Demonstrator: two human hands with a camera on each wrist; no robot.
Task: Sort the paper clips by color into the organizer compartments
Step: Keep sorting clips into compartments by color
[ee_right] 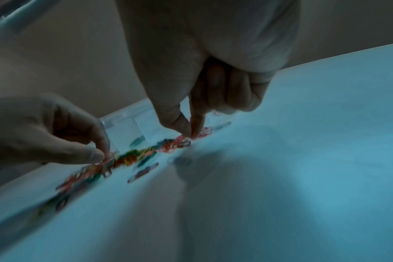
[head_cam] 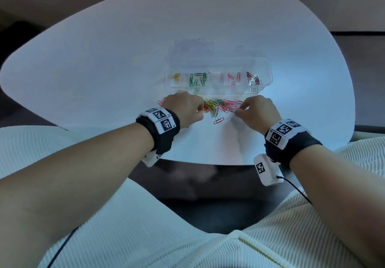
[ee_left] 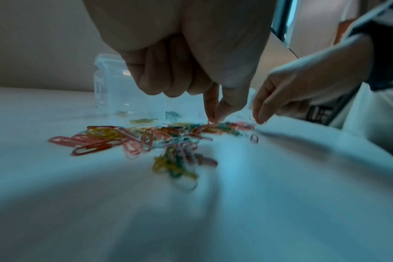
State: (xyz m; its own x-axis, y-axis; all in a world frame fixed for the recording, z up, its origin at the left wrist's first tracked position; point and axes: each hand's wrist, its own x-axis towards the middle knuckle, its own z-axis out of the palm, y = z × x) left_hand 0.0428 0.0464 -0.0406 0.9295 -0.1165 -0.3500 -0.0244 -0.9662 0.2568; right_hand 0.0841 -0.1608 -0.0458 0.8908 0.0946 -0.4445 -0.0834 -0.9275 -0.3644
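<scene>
Pinching clips point(head_cam: 220, 106) w/ both hands point(head_cam: 183, 106)

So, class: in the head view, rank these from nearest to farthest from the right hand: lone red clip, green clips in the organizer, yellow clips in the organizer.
1. Lone red clip, on the table left of the right hand.
2. Green clips, second compartment from the left.
3. Yellow clips, leftmost compartment.

On the white table point(head_cam: 104, 63), the clear organizer point(head_cam: 268, 69) walls off the far side of the paper clip pile point(head_cam: 220, 106), the left hand point(head_cam: 184, 106) and right hand point(head_cam: 258, 110) flank its two ends, and bare tabletop lies open toward the near edge.
</scene>
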